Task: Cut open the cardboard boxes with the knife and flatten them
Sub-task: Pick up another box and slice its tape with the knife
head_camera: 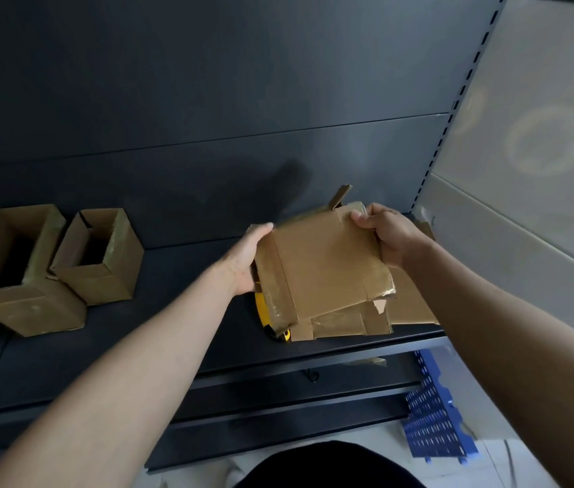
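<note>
Clearly mid-handling: both hands hold one flattened box [324,262] just above the right end of a dark shelf [158,272], tilted slightly, its taped face up.

- Left hand [243,258]: clamped on the left edge of the flattened box. The thumb lies on top near the far corner and the fingers go underneath, out of sight.
- Right hand [387,234]: closed tight on the far right corner. The thumb presses on the top face and the curled fingers wrap the edge.
- Flattened box: brown, with glossy tape strips along the left side and the near right corner. A loose flap sticks up behind it at the far edge.
- Flat cardboard pile [345,324]: lies on the shelf directly under the held piece and pokes out at the near and right sides.
- Knife [261,309]: yellow body with a dark end, lying on the shelf and mostly covered by the cardboard. Only its left side shows, just below the left hand.
- Larger open box [14,272] and smaller open box [102,262]: upright at the left of the shelf, close side by side, tops open, well apart from the hands.
- Blue perforated panel [433,420]: on the floor below the shelf, at the right.
</note>
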Available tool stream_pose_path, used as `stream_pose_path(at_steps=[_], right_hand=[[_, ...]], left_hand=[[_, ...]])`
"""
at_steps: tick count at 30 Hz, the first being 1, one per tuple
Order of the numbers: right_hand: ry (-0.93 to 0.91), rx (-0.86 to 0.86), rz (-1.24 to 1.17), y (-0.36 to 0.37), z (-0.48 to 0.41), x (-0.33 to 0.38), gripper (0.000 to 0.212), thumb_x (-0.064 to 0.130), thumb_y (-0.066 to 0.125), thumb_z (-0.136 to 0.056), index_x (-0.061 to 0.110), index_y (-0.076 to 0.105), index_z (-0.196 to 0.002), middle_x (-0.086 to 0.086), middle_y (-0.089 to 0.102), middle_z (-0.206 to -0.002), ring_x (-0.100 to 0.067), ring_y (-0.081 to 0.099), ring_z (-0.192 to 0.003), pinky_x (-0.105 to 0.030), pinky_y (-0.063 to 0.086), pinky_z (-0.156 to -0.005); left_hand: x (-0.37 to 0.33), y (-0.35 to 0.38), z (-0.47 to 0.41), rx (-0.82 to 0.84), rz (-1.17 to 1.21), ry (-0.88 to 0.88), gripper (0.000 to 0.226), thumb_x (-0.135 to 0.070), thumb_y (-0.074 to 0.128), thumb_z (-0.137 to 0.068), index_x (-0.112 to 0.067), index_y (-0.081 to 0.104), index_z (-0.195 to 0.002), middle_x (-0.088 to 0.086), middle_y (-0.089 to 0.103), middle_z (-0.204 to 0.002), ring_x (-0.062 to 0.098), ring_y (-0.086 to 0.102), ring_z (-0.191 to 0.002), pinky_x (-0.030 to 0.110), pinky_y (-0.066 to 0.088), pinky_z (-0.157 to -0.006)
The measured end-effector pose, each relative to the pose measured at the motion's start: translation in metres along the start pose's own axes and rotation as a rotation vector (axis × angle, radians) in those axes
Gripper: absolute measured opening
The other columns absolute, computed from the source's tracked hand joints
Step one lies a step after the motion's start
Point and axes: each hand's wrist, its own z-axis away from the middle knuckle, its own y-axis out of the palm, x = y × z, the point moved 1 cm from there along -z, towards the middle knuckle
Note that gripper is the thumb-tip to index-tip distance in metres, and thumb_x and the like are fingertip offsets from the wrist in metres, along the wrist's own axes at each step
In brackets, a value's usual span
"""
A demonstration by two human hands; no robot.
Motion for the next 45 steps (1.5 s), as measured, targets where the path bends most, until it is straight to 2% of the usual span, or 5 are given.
stream_pose_path(at_steps=[15, 21, 27, 35, 45], right_hand=[[0.163, 0.183, 0.257, -0.016, -0.011, -0.006, 0.037, 0.045, 0.063, -0.087, 0.014, 0.064, -0.108, -0.006, 0.072, -0.101, -0.023, 0.069, -0.092, -0.037, 0.055, -0.078], [0.039, -0.077, 0.190, -0.019, -0.029, -0.012, 0.008, 0.011, 0.070, -0.085, 0.007, 0.065, -0.082, -0.010, 0.069, -0.085, -0.028, 0.068, -0.088, -0.040, 0.056, -0.080], [0.164, -0.183, 0.088, -0.035, -0.037, -0.012, 0.022, 0.019, 0.067, -0.089, 0.009, 0.058, -0.107, -0.007, 0.064, -0.107, -0.027, 0.059, -0.104, -0.045, 0.044, -0.099], [0.169, -0.133, -0.119, -0.047, -0.035, -0.007, 0.012, 0.020, 0.055, -0.096, 0.016, 0.061, -0.105, 0.000, 0.061, -0.113, -0.020, 0.055, -0.110, -0.039, 0.037, -0.104], [0.150, -0.056, -0.145, -0.038, -0.030, 0.000, 0.015, 0.023, 0.052, -0.097, 0.015, 0.061, -0.105, -0.002, 0.064, -0.108, -0.022, 0.058, -0.104, -0.041, 0.041, -0.097]], left_hand=[[0.006, 0.016, -0.019, 0.027, 0.073, 0.093, 0.026, -0.037, 0.064, -0.087, -0.014, 0.069, -0.096, 0.006, 0.071, -0.087, 0.024, 0.065, -0.083, 0.034, 0.050, -0.072], [0.009, 0.018, -0.029, -0.087, 0.084, 0.148, 0.078, -0.029, 0.088, -0.061, -0.009, 0.052, -0.126, 0.012, 0.063, -0.119, 0.029, 0.059, -0.112, 0.049, 0.048, -0.095], [0.010, 0.026, -0.024, 0.140, 0.181, 0.103, 0.045, -0.051, 0.040, -0.097, -0.016, 0.066, -0.108, 0.007, 0.070, -0.093, 0.022, 0.065, -0.086, 0.036, 0.050, -0.076], [0.015, 0.017, -0.011, 0.399, 0.019, 0.056, 0.034, -0.009, 0.060, -0.080, -0.013, 0.058, -0.114, 0.012, 0.065, -0.101, 0.030, 0.062, -0.098, 0.055, 0.046, -0.095], [0.001, 0.039, 0.004, 0.096, -0.316, 0.145, 0.015, -0.017, 0.051, -0.098, -0.007, 0.062, -0.098, 0.014, 0.067, -0.088, 0.027, 0.069, -0.074, 0.040, 0.059, -0.065]])
